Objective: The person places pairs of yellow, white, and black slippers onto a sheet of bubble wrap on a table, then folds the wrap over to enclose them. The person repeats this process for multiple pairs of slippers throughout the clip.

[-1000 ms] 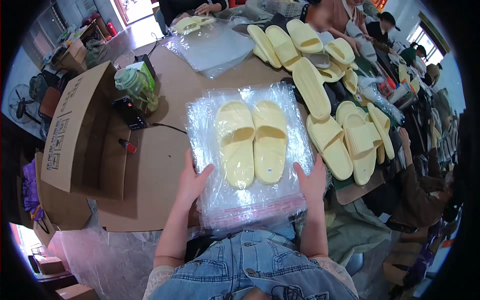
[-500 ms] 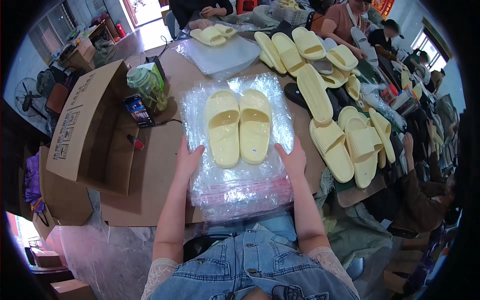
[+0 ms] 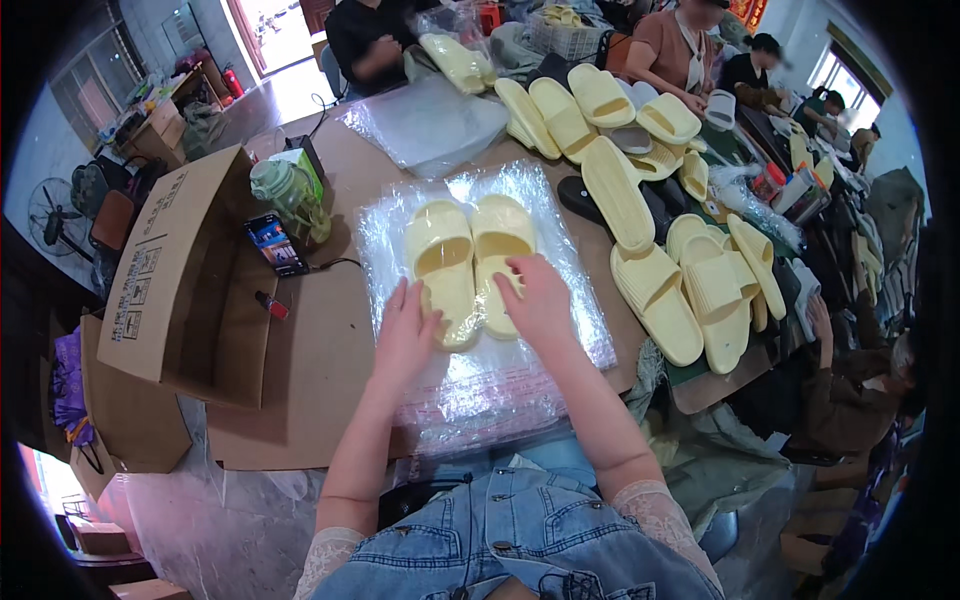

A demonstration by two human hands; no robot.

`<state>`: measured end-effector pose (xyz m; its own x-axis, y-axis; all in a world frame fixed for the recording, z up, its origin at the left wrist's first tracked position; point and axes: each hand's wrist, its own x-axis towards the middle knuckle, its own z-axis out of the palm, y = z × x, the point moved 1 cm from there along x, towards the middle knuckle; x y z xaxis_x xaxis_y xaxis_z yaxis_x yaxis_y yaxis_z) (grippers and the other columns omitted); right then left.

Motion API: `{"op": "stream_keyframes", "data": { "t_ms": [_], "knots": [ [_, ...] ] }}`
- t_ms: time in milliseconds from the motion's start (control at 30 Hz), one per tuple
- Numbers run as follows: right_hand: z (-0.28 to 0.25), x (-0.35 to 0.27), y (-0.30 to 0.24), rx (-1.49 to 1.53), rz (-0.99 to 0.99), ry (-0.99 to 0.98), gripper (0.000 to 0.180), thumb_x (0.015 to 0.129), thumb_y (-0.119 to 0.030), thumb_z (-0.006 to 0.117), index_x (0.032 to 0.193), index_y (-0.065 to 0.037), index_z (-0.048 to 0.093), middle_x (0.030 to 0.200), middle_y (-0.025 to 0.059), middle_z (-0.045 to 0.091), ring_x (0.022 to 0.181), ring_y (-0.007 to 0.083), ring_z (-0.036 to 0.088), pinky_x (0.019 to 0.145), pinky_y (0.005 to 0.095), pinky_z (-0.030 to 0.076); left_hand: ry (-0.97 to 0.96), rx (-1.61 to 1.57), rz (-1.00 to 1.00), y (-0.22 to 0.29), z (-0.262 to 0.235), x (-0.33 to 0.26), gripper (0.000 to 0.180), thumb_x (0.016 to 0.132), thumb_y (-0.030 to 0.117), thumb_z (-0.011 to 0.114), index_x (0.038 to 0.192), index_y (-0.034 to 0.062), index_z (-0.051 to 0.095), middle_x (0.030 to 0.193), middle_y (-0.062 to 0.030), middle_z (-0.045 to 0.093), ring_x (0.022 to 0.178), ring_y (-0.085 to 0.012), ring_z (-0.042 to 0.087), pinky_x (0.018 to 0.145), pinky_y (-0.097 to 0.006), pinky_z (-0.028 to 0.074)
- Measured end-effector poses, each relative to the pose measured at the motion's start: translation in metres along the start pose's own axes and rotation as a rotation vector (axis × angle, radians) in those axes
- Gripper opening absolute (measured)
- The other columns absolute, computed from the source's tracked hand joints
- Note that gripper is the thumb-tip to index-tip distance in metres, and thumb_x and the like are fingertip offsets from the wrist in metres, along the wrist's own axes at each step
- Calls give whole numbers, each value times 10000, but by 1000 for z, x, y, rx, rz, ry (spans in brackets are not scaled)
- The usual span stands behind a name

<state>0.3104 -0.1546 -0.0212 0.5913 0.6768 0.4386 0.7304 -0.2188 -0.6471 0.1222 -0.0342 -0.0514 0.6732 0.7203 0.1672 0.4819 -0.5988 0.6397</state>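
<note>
A pair of pale yellow slide slippers lies side by side, toes away from me, on a stack of clear plastic bags. I cannot tell whether the pair is on or inside the top bag. My left hand rests beside the heel of the left slipper, fingers apart, thumb near its edge. Over the right slipper is my right hand, its thumb and fingers slightly bent and apart, touching near the footbed. Neither hand is closed round a slipper. Pinkish strips run along the bags' near edge.
Many loose yellow slippers cover the right side of the table. An open cardboard box, a phone and a green-lidded bottle stand left. More clear bags lie ahead. A person handles bagged slippers across the table; others are at right.
Both hands have left the sides of the bag stack and come inward over the slippers. Across the table, the other person's slippers have been lifted in a clear bag.
</note>
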Motion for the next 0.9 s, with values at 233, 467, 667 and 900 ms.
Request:
{"op": "stream_keyframes", "data": {
  "t_ms": [233, 467, 667, 900],
  "knots": [
    [72, 30, 4, -356, 56, -65, 451, 879, -429, 703, 972, 4, 618, 960, 180, 627, 896, 346, 667, 763, 446, 552, 113, 32, 97, -13, 35, -10, 589, 951, 263, 603, 1439, -34, 463, 1495, -313, 421, 1370, -462, 412, 1151, -506, 326],
    [103, 33, 25, -310, 106, -39, 366, 867, -370, 690, 911, -18, 599, 938, 186, 623, 829, 349, 675, 714, 460, 559, 100, 47, 127, -17, 42, -12, 595, 968, 238, 552, 1468, -50, 409, 1506, -321, 396, 1391, -455, 380, 1175, -509, 268],
    [111, 29, 28, -344, 55, 45, 319, 884, -313, 670, 916, -8, 583, 902, 196, 629, 790, 357, 679, 683, 457, 562, 131, -13, 134, -19, 43, -16, 710, 945, 231, 586, 1518, -77, 301, 1514, -311, 385, 1406, -444, 366, 1196, -491, 246],
    [112, 34, 35, -225, 86, -46, 298, 886, -280, 666, 950, 1, 594, 958, 205, 638, 824, 375, 673, 724, 470, 553, 97, -21, 135, -23, 44, -13, 773, 960, 318, 575, 1544, -67, 246, 1536, -317, 352, 1415, -457, 346, 1198, -487, 240]
  ]
}}
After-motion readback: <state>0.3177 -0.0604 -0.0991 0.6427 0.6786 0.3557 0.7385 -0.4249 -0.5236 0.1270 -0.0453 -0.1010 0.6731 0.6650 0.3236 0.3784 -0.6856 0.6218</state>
